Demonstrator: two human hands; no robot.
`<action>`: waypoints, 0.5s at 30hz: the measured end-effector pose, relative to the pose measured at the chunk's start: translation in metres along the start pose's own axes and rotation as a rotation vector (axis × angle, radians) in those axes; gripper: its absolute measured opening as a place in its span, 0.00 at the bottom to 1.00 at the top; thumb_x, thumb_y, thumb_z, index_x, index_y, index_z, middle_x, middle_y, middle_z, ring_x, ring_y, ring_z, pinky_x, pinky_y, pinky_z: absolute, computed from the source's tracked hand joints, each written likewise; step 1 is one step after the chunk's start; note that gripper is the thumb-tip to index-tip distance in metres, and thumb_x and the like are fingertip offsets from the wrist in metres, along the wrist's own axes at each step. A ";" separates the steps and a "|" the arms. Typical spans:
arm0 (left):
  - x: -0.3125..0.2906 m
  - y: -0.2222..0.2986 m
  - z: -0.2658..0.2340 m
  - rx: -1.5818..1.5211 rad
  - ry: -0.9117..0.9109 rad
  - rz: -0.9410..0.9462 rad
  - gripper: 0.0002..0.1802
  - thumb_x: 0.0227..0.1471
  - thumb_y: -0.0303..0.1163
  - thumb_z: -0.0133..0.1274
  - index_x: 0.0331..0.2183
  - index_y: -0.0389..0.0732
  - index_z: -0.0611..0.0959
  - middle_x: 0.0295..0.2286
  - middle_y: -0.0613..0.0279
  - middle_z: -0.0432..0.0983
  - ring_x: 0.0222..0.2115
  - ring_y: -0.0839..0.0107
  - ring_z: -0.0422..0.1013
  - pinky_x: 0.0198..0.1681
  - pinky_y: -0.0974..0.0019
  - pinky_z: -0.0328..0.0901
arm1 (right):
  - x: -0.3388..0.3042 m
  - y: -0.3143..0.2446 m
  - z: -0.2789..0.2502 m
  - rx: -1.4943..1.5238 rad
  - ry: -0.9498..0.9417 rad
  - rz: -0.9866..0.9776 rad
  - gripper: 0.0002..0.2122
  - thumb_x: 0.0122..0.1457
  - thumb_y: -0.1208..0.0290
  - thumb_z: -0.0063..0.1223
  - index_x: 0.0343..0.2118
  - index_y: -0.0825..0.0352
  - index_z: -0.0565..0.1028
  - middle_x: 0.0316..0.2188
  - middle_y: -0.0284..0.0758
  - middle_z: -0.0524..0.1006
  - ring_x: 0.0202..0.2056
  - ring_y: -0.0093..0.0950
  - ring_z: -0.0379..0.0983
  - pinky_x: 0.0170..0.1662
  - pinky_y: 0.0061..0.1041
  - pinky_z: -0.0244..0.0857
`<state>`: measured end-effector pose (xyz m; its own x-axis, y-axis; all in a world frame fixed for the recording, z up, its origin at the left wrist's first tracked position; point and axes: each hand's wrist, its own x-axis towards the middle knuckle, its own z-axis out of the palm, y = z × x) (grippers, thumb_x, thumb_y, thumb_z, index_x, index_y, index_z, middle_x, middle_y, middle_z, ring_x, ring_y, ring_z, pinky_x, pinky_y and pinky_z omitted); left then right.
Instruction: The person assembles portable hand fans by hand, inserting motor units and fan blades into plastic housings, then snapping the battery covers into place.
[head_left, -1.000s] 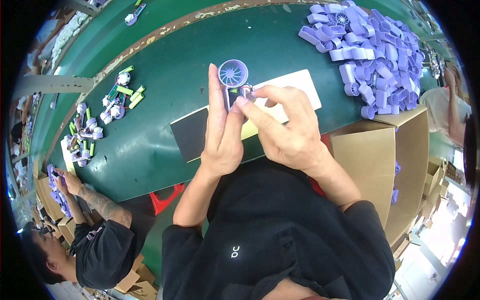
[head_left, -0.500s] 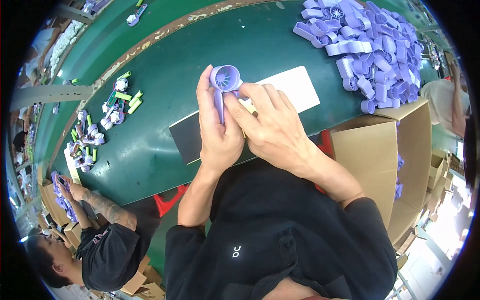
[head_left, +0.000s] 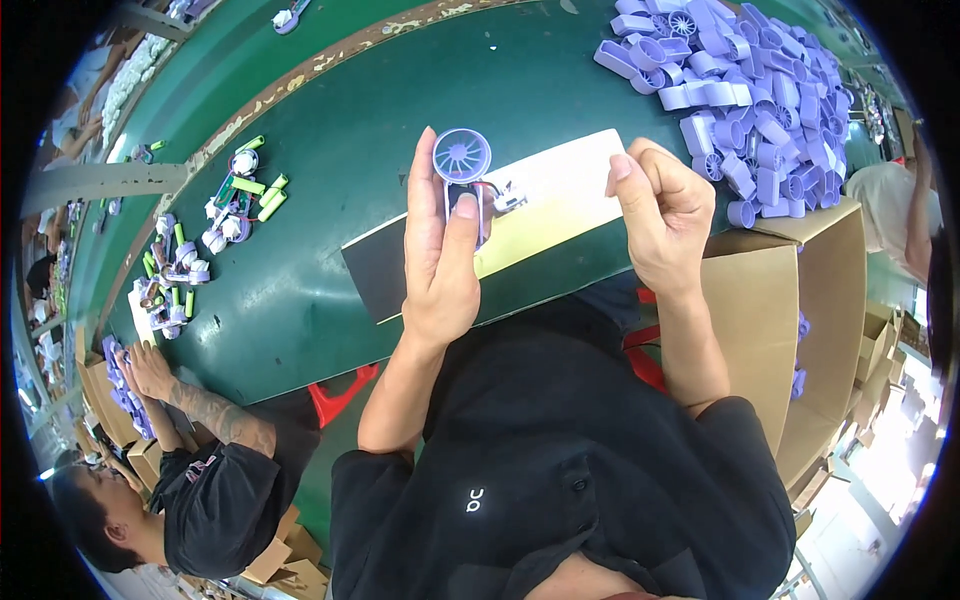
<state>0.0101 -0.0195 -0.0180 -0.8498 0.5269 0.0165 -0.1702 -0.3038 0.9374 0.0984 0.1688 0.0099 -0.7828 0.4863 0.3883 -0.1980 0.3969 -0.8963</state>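
Note:
My left hand [head_left: 440,295] is wrapped round a light purple fan housing [head_left: 462,157], its round spoked ring facing up above the fingers. My thumb presses on the dark inside of the housing's handle. Out of the handle's right side come thin wires, ending in a small white part [head_left: 510,196] above the pale mat. Apart from the housing, my right hand [head_left: 668,222] is raised at the mat's right end, its fingers curled in and thumb against them. Whatever those fingers may hold is hidden.
A black, yellow and white mat [head_left: 570,190] lies on the green table [head_left: 300,290]. Purple housings [head_left: 745,100] are heaped at the far right, above an open cardboard box [head_left: 745,320]. Leftward lie assemblies with green batteries [head_left: 240,200]. A co-worker [head_left: 220,490] sits at the lower left.
My right hand has left the housing and moved right, its fingers now curled. The housing has turned slightly, and its wires and white part now show beside it.

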 end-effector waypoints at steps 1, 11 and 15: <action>0.000 -0.002 -0.001 0.033 -0.008 0.039 0.34 0.68 0.28 0.43 0.70 0.35 0.55 0.43 0.61 0.73 0.32 0.80 0.63 0.35 0.74 0.59 | -0.002 -0.001 0.005 0.039 0.043 0.035 0.22 0.65 0.83 0.55 0.19 0.65 0.54 0.19 0.24 0.55 0.23 0.14 0.47 0.24 0.23 0.41; -0.001 0.007 -0.003 -0.059 -0.045 0.017 0.28 0.68 0.24 0.42 0.67 0.35 0.59 0.47 0.60 0.70 0.34 0.81 0.63 0.37 0.75 0.61 | -0.017 0.022 0.025 0.135 -0.281 0.575 0.20 0.74 0.54 0.45 0.33 0.68 0.74 0.19 0.28 0.69 0.21 0.17 0.64 0.24 0.20 0.58; -0.002 0.017 0.005 -0.121 -0.043 -0.041 0.34 0.64 0.32 0.46 0.67 0.34 0.60 0.44 0.55 0.73 0.34 0.77 0.67 0.38 0.72 0.62 | -0.017 0.027 0.036 0.465 -0.493 0.913 0.31 0.73 0.41 0.37 0.46 0.71 0.76 0.25 0.36 0.79 0.22 0.23 0.75 0.25 0.22 0.70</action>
<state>0.0111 -0.0215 -0.0002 -0.8193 0.5734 -0.0033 -0.2653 -0.3740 0.8887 0.0854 0.1432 -0.0290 -0.8730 0.0458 -0.4856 0.4464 -0.3263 -0.8333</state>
